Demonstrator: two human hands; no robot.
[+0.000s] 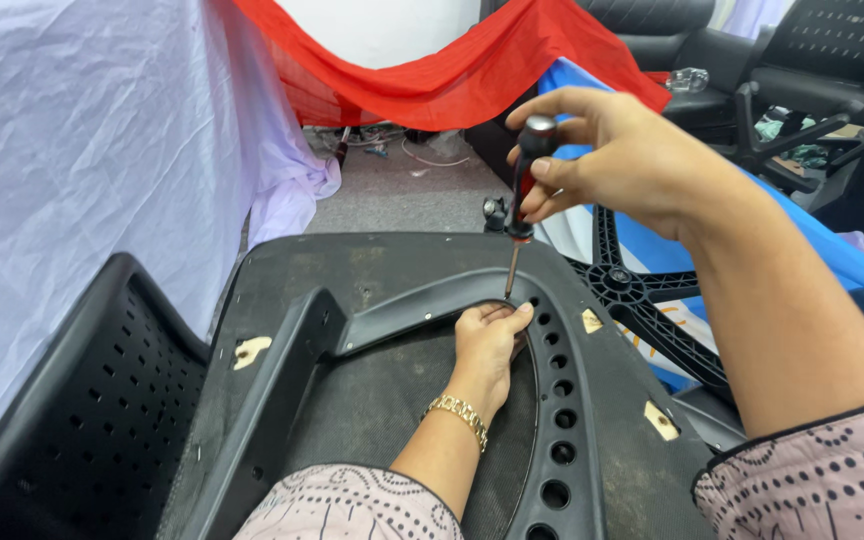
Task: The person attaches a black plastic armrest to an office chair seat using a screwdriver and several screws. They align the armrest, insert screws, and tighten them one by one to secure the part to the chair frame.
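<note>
A: How many tools are in hand?

B: One: a screwdriver with a black and red handle and a thin metal shaft (522, 170). The right hand (612, 150) has its fingers curled and pressed around the handle, thumb against the side, holding it upright.

A: Where does the tip sit relative to that grip?

B: Straight below it. The shaft runs down from the fist, and the tip meets the curved dark grey plastic frame (422, 300) of the upturned black chair seat (352, 260).

A: And the other hand?

B: The left hand (487, 340) lies directly under the right one, fingertips touching the frame just beside the screwdriver tip. Its fingers are bent and close together; I cannot tell whether they pinch anything. A gold-coloured link bracelet (460, 415) circles that wrist.

A: What else can be counted near the grip?

B: One row of round holes in the frame (557, 400), running toward the person from below the tip. Three pale torn patches show on the seat, one of them (592, 320) just right of the tip. One black star-shaped chair base (642, 290) lies to the right, under the right forearm.
</note>
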